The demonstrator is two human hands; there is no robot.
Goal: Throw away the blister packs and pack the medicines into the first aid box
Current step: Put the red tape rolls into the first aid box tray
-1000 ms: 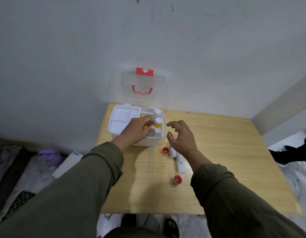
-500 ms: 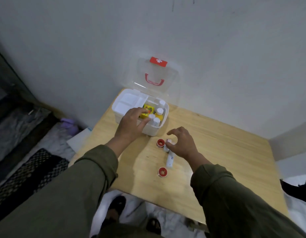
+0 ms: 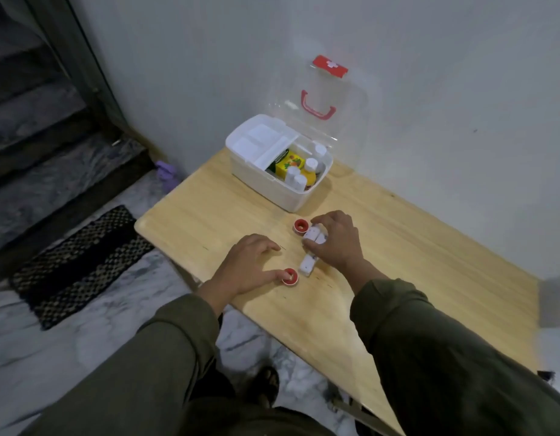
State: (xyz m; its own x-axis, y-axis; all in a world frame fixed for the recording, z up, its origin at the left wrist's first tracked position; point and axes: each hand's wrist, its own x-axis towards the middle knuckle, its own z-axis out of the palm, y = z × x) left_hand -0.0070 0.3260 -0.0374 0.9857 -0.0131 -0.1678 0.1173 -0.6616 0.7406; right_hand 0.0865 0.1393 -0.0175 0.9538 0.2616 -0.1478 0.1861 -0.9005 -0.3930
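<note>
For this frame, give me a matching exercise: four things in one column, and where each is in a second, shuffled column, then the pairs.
Things:
1. yellow carton
2. near red tape roll
3. far red tape roll
4. white bandage rolls

Places:
A. under the right hand, in its fingers
B. inside the first aid box
C. at the left hand thumb tip
D. on the table, between box and right hand

Pairs: 1-B, 2-C, 3-D, 4-A
</note>
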